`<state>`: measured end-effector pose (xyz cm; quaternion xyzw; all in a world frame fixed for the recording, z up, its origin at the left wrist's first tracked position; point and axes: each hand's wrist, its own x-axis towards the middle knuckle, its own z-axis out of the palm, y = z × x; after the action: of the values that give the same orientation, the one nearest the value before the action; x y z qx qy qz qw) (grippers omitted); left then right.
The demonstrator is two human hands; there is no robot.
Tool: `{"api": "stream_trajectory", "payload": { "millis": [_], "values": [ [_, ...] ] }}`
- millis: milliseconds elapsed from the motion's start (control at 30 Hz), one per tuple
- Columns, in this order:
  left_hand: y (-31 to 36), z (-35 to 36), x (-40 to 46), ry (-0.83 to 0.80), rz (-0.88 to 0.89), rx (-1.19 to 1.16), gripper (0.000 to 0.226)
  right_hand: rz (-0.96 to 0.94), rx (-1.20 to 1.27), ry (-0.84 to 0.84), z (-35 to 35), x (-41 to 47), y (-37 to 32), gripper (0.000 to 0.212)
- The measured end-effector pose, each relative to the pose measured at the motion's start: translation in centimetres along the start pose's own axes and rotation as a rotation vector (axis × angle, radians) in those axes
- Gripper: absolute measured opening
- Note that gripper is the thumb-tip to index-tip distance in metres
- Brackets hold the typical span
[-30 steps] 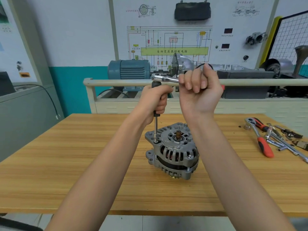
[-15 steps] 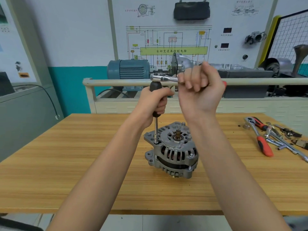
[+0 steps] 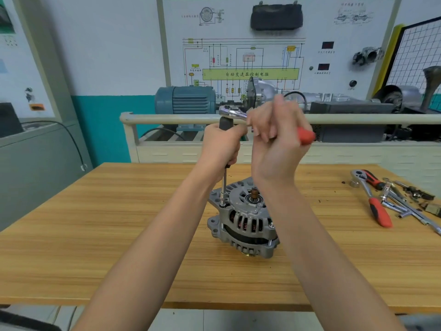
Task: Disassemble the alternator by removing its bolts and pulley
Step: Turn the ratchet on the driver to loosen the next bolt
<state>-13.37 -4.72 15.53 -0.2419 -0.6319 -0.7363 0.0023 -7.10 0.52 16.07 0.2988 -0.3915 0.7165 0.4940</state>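
The alternator (image 3: 243,220) is set on the wooden table (image 3: 95,235), partly hidden behind the right forearm. A socket extension (image 3: 223,187) is stood upright on a bolt at its left edge, its black grip wrapped by the left hand (image 3: 222,149). The ratchet (image 3: 232,113) on top is clasped by the curled fingers of the right hand (image 3: 274,144). Spare tools (image 3: 379,199) are scattered to the right

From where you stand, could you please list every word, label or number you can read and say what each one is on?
"自动变速器控制电脑": black characters on the yellow-green bar of the white wall-mounted wiring diagram board.
Small captions elsewhere on that board, and its two dark display windows: too small or blurred to read.
Grey metal alternator, red-handled ratchet wrenches on the wooden table and blue-grey electric motor: no readable marking.
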Motion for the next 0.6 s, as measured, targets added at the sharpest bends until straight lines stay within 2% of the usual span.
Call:
{"api": "stream_trajectory", "payload": {
  "millis": [100, 167, 233, 333, 467, 600],
  "values": [
    [0.3, 0.3, -0.5, 0.001, 0.087, 0.036, 0.012, -0.232, -0.274, -0.129, 1.2, -1.7, 0.1, 0.031],
    [0.2, 0.0, -0.7, -0.022, 0.101, 0.049, 0.009, -0.227, -0.297, -0.153, 1.5, -1.8, -0.1, 0.03],
    [0.1, -0.5, -0.5, -0.034, 0.056, 0.03, 0.022, -0.114, -0.186, -0.082, 1.2, -1.2, -0.3, 0.038],
    [-0.2, -1.0, -0.3, -0.153, 0.019, -0.035, 0.042, 0.097, 0.107, -0.014, -0.1, 0.5, -0.6, 0.045],
    [0.2, -1.7, -0.1, -0.29, -0.024, -0.057, 0.039, 0.341, 0.392, 0.022, -2.1, 2.7, -0.8, 0.061],
    [0.7, -1.2, 0.0, -0.321, -0.055, -0.047, 0.045, 0.509, 0.621, 0.193, -3.1, 4.0, -0.4, 0.052]
  ]
}}
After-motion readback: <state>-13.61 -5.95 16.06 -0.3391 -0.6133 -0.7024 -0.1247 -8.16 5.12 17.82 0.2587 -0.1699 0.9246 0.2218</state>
